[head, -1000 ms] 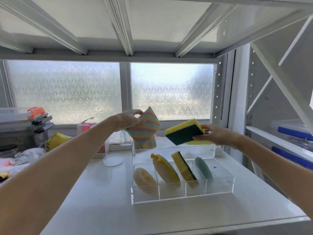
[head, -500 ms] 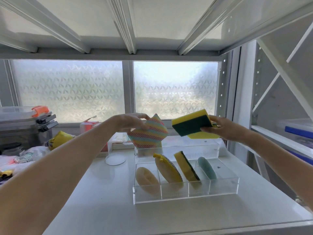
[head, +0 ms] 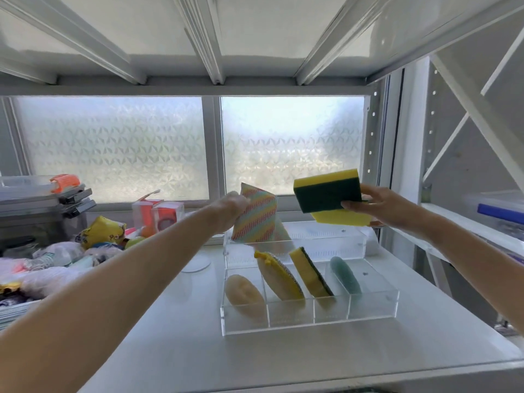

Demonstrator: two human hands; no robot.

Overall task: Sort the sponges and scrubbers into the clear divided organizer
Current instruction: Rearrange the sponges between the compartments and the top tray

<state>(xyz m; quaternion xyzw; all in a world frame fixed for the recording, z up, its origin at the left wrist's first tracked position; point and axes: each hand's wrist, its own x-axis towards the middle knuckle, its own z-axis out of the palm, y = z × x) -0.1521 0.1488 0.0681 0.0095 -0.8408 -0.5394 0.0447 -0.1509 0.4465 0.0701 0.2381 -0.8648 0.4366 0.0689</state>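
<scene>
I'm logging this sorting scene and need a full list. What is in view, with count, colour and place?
Clear divided organizer: 1, transparent, on the white shelf, front row of four compartments.
Oval sponge: 1, beige, leftmost compartment.
Mesh scrubber: 1, yellow with silvery face, second compartment, leaning.
Foam sponge: 1, yellow and dark green, third compartment, leaning.
Oval scrubber: 1, teal, rightmost compartment.
Striped sponge: 1, pastel stripes, held above the organizer's back section.
Yellow-green sponges: apparently 2 stacked, held in the air at right.
White shelf: 1, under everything.
Clutter pile: mixed colours, far left.
Left hand: gripping the striped sponge.
Right hand: gripping the yellow-green sponges.
</scene>
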